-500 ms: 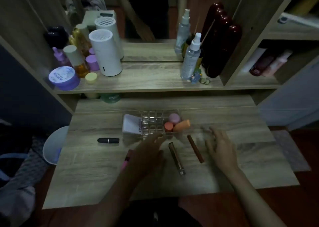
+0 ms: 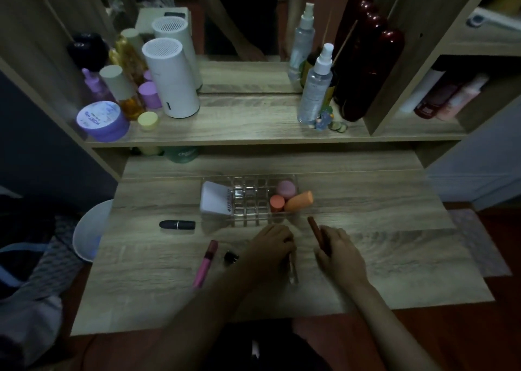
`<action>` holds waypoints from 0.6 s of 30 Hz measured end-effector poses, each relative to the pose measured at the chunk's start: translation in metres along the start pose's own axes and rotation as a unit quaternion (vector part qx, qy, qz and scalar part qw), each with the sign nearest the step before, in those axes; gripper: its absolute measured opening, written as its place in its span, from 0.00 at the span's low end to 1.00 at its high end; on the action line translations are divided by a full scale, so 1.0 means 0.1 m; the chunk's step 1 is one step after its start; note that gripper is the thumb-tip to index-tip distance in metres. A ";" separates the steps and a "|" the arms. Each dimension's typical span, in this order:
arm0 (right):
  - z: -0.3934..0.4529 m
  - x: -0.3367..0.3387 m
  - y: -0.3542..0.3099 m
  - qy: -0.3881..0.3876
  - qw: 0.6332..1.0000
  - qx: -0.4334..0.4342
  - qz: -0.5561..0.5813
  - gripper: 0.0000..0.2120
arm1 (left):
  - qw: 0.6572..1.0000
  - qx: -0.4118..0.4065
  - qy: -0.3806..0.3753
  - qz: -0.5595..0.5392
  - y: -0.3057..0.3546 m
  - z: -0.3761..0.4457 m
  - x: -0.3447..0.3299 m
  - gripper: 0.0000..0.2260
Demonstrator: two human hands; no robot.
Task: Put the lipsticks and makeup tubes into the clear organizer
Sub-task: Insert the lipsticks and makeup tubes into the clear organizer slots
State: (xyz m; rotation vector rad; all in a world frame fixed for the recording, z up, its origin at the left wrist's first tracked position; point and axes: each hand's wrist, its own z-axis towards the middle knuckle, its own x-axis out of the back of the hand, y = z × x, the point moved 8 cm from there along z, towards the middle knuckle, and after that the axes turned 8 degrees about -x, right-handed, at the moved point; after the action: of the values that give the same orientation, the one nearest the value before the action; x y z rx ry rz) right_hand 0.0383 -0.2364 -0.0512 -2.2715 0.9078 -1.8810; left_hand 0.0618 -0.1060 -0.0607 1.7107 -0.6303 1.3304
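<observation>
The clear organizer (image 2: 248,221) stands mid-desk, holding a white compact (image 2: 214,200), a pink sponge (image 2: 286,189) and two orange items (image 2: 298,201). My left hand (image 2: 270,246) is closed over a clear gold-brown tube (image 2: 293,272) lying just in front of the organizer. My right hand (image 2: 339,255) grips a slim reddish-brown tube (image 2: 315,229), its tip pointing toward the organizer. A black lipstick (image 2: 177,224) lies to the organizer's left. A pink tube (image 2: 205,262) and a small black cap (image 2: 231,257) lie left of my left forearm.
A raised shelf behind the desk carries a white cylinder (image 2: 172,80), a purple jar (image 2: 101,121), spray bottles (image 2: 315,86) and a dark red object (image 2: 363,66). A mirror stands at the back. A pale bin (image 2: 90,229) sits off the desk's left edge.
Both hands closed in: the left one moved right onto the gold-brown tube, uncovering the pink tube, and the right one took hold of the reddish-brown tube.
</observation>
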 end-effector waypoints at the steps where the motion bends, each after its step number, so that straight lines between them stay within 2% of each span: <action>1: -0.01 0.01 -0.03 0.006 1.000 0.005 -0.005 0.24 | 1.000 0.001 -0.002 0.004 -0.01 0.00 -0.01 0.13; 6: -0.10 0.18 -0.31 0.098 0.992 0.073 -0.041 0.22 | 1.000 0.027 -0.011 0.008 -0.11 -0.04 0.04 0.12; 11: -0.19 0.19 -0.63 0.132 0.986 0.096 -0.040 0.14 | 0.987 0.084 0.111 -0.076 -0.27 -0.44 0.37 0.11; 15: -0.17 0.13 -0.70 0.129 0.988 0.082 -0.024 0.12 | 0.943 0.162 0.240 -0.164 -0.56 -0.90 0.71 0.08; 18: -0.10 0.11 -0.53 0.114 0.993 0.019 -0.029 0.13 | 0.892 0.210 0.321 -0.241 -0.82 -1.04 0.98 0.07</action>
State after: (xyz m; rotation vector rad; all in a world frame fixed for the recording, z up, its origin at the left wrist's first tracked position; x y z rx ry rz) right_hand 0.0512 -0.1940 -0.0178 -2.1137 0.8301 -2.1982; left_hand 0.1040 0.0357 0.0130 1.4623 0.4679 1.5950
